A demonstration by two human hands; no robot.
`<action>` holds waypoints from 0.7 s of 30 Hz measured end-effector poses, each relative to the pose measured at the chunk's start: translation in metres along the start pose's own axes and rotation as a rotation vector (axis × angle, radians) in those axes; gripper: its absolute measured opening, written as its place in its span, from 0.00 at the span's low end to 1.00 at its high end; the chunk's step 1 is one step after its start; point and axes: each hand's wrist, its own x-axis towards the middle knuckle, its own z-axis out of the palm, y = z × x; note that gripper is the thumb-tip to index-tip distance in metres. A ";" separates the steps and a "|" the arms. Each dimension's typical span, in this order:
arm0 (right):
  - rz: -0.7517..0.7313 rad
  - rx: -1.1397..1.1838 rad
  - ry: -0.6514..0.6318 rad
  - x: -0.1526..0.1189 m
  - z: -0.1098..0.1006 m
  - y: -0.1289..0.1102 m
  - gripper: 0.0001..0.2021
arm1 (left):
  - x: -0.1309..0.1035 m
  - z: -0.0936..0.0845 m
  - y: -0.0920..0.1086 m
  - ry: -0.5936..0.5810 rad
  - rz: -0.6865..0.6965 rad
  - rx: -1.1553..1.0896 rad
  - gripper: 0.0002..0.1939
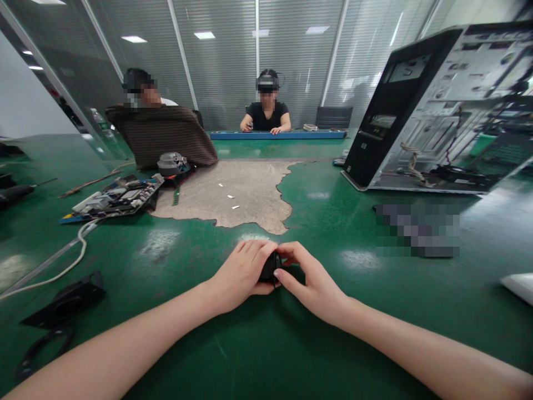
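Note:
Both hands meet around a small, dark black object (270,269) just above or on the green tabletop (233,355). My left hand (244,272) wraps over its left side, with the thumb beneath its near edge. On the right side, the bent fingers and thumb of my right hand (306,280) pinch it. My fingers cover most of the object, so its exact kind cannot be made out.
A circuit board (120,197) and cable (83,244) lie left, near a black plastic part (69,300). An opened computer tower (400,111) stands right. Two people sit across the table, one behind a brown cloth-covered shape (162,133). Bare patch (258,189) ahead.

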 end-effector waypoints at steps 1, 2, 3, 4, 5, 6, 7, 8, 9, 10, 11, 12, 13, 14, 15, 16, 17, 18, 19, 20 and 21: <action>0.006 -0.007 -0.017 0.000 0.000 -0.001 0.13 | 0.000 0.000 0.000 0.000 -0.002 -0.002 0.30; 0.006 -0.018 -0.028 -0.001 0.000 -0.001 0.12 | 0.000 0.000 -0.001 -0.001 -0.003 -0.005 0.30; -0.004 -0.032 -0.031 -0.002 -0.001 -0.002 0.12 | -0.001 0.000 -0.001 -0.002 -0.004 -0.006 0.30; -0.023 -0.048 -0.024 -0.002 -0.001 -0.003 0.12 | -0.001 0.000 -0.001 -0.004 -0.005 -0.007 0.31; -0.050 -0.062 -0.014 -0.003 -0.001 -0.003 0.11 | -0.001 0.000 -0.001 -0.006 -0.005 -0.008 0.31; -0.081 -0.073 -0.001 -0.003 -0.002 -0.004 0.11 | -0.001 0.000 0.000 -0.007 -0.006 -0.009 0.31; -0.107 -0.077 0.013 -0.003 -0.002 -0.004 0.10 | 0.000 0.000 0.000 -0.008 -0.007 -0.009 0.31; -0.125 -0.074 0.023 -0.003 -0.003 -0.004 0.08 | 0.000 0.000 0.000 -0.008 -0.008 -0.008 0.31; -0.131 -0.066 0.030 -0.003 -0.003 -0.003 0.07 | 0.000 -0.001 0.001 -0.009 -0.009 -0.007 0.31; -0.125 -0.055 0.036 -0.003 -0.003 -0.003 0.07 | 0.000 -0.001 0.001 -0.008 -0.009 -0.005 0.31; -0.111 -0.045 0.039 -0.002 -0.003 -0.002 0.07 | 0.001 -0.001 0.001 -0.008 -0.007 -0.001 0.31; -0.090 -0.033 0.037 -0.001 -0.002 -0.001 0.08 | 0.001 -0.001 0.001 -0.007 -0.005 0.004 0.31; -0.067 -0.021 0.033 -0.001 -0.002 -0.001 0.09 | 0.001 -0.001 0.002 -0.006 -0.003 0.009 0.31; -0.044 -0.011 0.026 -0.001 -0.002 -0.001 0.11 | 0.001 -0.001 0.002 -0.006 -0.002 0.014 0.31; -0.022 -0.002 0.015 0.000 -0.001 0.000 0.12 | 0.001 -0.001 0.002 -0.006 -0.002 0.018 0.31; 0.000 0.006 -0.001 -0.001 -0.001 -0.001 0.13 | 0.001 -0.001 0.002 -0.007 -0.004 0.020 0.31; 0.021 0.012 -0.015 -0.001 -0.001 -0.001 0.12 | 0.001 -0.001 0.002 -0.010 -0.005 0.022 0.31; 0.035 0.013 -0.027 -0.001 -0.001 -0.001 0.12 | 0.001 -0.001 0.002 -0.013 -0.006 0.023 0.31; 0.038 0.007 -0.033 -0.001 -0.001 -0.002 0.11 | 0.001 -0.002 0.002 -0.015 -0.005 0.023 0.31; 0.025 -0.004 -0.032 -0.002 -0.001 -0.003 0.11 | 0.001 -0.002 0.002 -0.015 -0.003 0.023 0.31; -0.001 -0.018 -0.023 -0.002 -0.002 -0.003 0.10 | 0.001 -0.002 0.002 -0.015 -0.001 0.023 0.31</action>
